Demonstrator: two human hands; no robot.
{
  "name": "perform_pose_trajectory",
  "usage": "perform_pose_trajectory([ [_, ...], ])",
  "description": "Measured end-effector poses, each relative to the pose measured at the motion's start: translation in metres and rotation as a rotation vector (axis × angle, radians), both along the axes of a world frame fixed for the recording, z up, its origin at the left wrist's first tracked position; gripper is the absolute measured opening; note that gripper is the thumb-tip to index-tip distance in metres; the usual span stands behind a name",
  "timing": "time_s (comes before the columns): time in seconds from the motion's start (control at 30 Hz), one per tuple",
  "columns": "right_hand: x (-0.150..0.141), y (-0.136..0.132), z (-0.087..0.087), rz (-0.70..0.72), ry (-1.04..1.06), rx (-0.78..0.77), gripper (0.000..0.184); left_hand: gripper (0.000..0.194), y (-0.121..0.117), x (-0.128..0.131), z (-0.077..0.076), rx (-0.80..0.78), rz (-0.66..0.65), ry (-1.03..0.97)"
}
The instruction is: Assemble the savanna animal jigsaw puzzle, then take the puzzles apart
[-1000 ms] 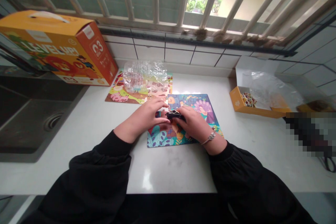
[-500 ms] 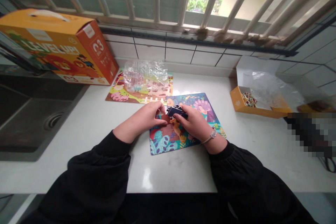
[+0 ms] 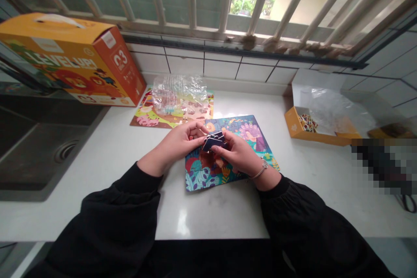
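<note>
A small stack of dark blue jigsaw puzzle pieces (image 3: 213, 142) with pale edges is gripped between the thumb and fingers of my right hand (image 3: 240, 153). My left hand (image 3: 183, 142) is closed at the left edge of the same stack, its thumb and fingertips meeting the pieces. Both hands hover over a colourful jigsaw puzzle (image 3: 199, 180) lying flat on the counter, with a peacock-like figure and plants on it. My hands and the stack hide the puzzle's middle.
Behind lies another bright farm-picture puzzle (image 3: 151, 117), partly under a crumpled clear plastic bag (image 3: 179, 93). A large orange box (image 3: 74, 58) stands at the left by the dark sink (image 3: 42, 156). To the right, an open yellow box (image 3: 325, 138) holds many small pieces and plastic.
My left hand has moved slightly right, from over the puzzle up to the stack. The stack has tilted and shifted a little left and down in my right hand.
</note>
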State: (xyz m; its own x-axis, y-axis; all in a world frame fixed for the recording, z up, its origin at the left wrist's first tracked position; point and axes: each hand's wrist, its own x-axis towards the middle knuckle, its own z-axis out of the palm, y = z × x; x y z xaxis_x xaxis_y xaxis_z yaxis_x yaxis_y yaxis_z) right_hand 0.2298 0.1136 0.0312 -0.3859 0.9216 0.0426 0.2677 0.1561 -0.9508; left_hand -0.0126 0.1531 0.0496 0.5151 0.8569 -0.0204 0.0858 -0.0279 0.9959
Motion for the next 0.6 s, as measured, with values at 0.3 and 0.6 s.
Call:
perform_pose_trajectory([
  [0.3, 0.001, 0.006, -0.008, -0.129, 0.296, -0.034, 0.049, 0.043, 0.007, -0.009, 0.002, -0.008, 0.025, 0.035],
  [0.6, 0.006, 0.005, -0.008, -0.208, 0.305, -0.100, 0.044, 0.033, 0.004, -0.012, 0.009, -0.171, -0.096, -0.067],
])
